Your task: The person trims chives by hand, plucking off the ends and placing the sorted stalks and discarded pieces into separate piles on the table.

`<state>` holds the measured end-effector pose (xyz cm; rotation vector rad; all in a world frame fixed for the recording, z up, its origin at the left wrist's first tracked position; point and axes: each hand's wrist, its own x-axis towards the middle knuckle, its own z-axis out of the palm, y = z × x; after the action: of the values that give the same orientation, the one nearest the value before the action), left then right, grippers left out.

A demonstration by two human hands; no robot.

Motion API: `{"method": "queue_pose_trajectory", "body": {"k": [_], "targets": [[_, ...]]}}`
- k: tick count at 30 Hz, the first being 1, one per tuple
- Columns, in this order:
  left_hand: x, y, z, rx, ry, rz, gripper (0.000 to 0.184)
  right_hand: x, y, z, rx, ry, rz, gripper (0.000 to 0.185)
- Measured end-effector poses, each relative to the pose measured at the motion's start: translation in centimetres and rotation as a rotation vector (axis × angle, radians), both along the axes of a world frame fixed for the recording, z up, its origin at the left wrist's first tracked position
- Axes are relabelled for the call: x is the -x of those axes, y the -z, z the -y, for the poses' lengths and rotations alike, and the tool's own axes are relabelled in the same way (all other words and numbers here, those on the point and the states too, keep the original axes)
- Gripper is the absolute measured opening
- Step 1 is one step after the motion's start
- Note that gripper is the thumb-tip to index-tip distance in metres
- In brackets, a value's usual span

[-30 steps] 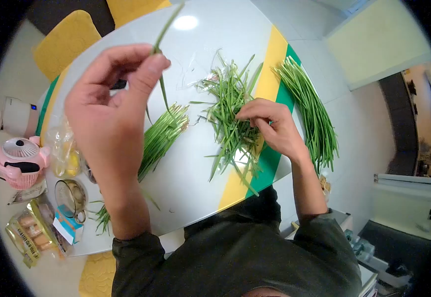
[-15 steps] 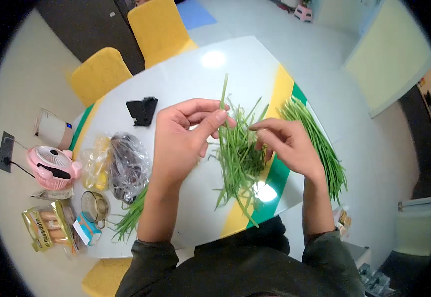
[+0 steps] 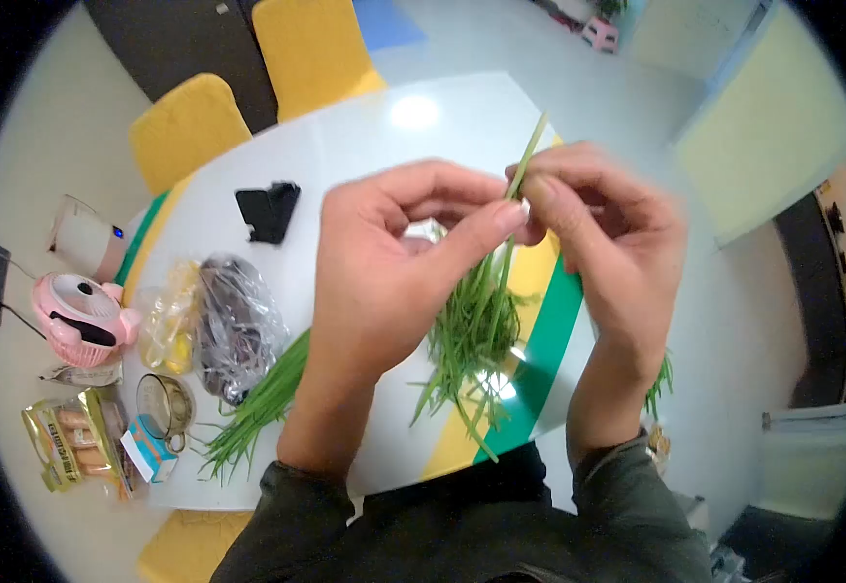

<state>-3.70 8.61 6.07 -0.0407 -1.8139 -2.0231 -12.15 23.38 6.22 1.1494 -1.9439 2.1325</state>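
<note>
My left hand (image 3: pixel 399 262) pinches a green stalk (image 3: pixel 530 146) between thumb and fingers, over the middle of the table. Close against it, my right hand (image 3: pixel 612 228) has its thumb and fingertips closed on the same stalk, near the stalk's pale upper end. Beneath both hands lies a loose pile of green stalks (image 3: pixel 476 340). A bunch of green stalks (image 3: pixel 268 398) rests left of my left forearm and is partly covered by it. The right-hand bunch (image 3: pixel 659 387) is mostly hidden behind my right hand and forearm.
The white table (image 3: pixel 345 126) has yellow and green stripes. On its left are a black stand (image 3: pixel 268 212), clear plastic bags (image 3: pixel 238 325), a glass cup (image 3: pixel 165 406), a blue-white box (image 3: pixel 149 449), a food packet (image 3: pixel 78 442) and a pink fan (image 3: pixel 83 316). Yellow chairs (image 3: pixel 190 126) stand beyond.
My left hand has raised the stalk from the pile's far side. My right hand has left the pile, moved up and closed on the stalk beside my left fingers.
</note>
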Motion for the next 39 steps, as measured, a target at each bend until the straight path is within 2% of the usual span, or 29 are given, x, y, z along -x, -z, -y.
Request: {"method": "queue_pose_trajectory", "body": {"k": [3, 7, 8, 11, 14, 17, 20, 24, 28, 30, 32, 37, 38, 39], "targets": [[0.4, 0.2, 0.2, 0.150, -0.071, -0.065, 0.016, -0.1, -0.5, -0.1, -0.059, 0.043, -0.015, 0.012], [0.1, 0.8, -0.1, 0.073, -0.156, -0.098, 0.015, 1.5, -1.3, -0.2, -0.139, 0.142, -0.252, 0.018], [-0.2, 0.9, -0.3, 0.032, -0.204, -0.080, 0.015, 1.5, -1.5, -0.3, -0.084, 0.064, -0.236, 0.020], [-0.1, 1.1, -0.3, 0.214, -0.324, -0.129, 0.014, 1.4, -1.3, 0.0, -0.062, 0.054, -0.216, 0.020], [0.5, 2.5, -0.5, 0.092, -0.276, -0.272, 0.013, 1.4, -0.7, 0.0, -0.059, 0.060, -0.197, 0.019], [0.3, 2.2, -1.1, -0.020, -0.268, -0.261, 0.013, 1.5, -0.7, 0.0, -0.050, 0.070, -0.187, 0.018], [-0.3, 1.3, 0.1, 0.064, -0.251, -0.139, 0.012, 1.5, -1.0, 0.1, -0.040, 0.075, -0.186, 0.018], [-0.4, 1.2, -0.3, 0.046, -0.232, -0.158, 0.012, 1.1, -1.0, 0.4, -0.030, 0.075, -0.164, 0.017], [-1.6, -1.5, -0.8, -0.001, -0.270, 0.091, 0.011, 0.7, -1.2, 0.7, -0.023, 0.072, -0.126, 0.016], [-2.0, -2.0, -0.9, -0.006, -0.248, 0.134, 0.012, 0.4, -1.5, 0.8, -0.020, 0.070, -0.105, 0.016], [-1.0, 0.2, -0.4, 0.036, -0.202, -0.020, 0.013, 0.0, -1.7, 0.9, -0.013, 0.063, -0.061, 0.015], [-1.4, -1.8, -0.4, -0.026, -0.064, 0.083, 0.011, 0.3, -1.9, 0.6, 0.050, -0.115, 0.013, 0.011], [-1.4, -1.4, 0.2, 0.112, -0.014, 0.037, 0.014, 0.4, -2.0, 0.5, 0.041, -0.125, 0.021, 0.010], [-1.2, -1.0, 0.2, 0.082, 0.000, 0.014, 0.014, 0.5, -1.8, 0.5, 0.057, -0.136, 0.016, 0.009]]}}
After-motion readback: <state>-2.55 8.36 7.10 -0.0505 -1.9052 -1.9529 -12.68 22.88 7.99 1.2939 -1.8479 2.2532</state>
